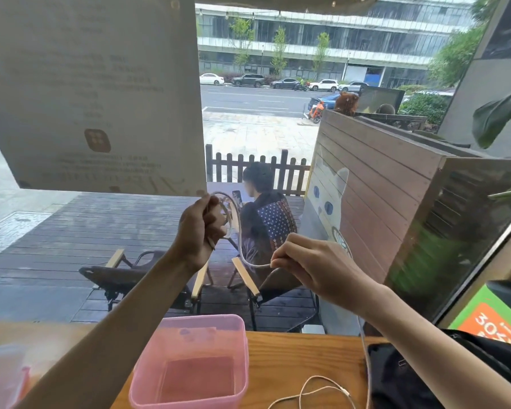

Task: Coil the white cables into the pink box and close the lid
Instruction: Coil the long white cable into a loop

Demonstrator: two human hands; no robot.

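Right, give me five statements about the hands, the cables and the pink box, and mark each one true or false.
1. The left hand grips a coiled loop of white cable. True.
2. The pink box already has a cable lying in it. False: nothing lies in the box.
3. The right hand pinches the cable between its fingers. True.
4. The lid is closed on the box. False: the box stands open on the wooden table.
5. A second thin cable lies on the table to the right of the box. True.
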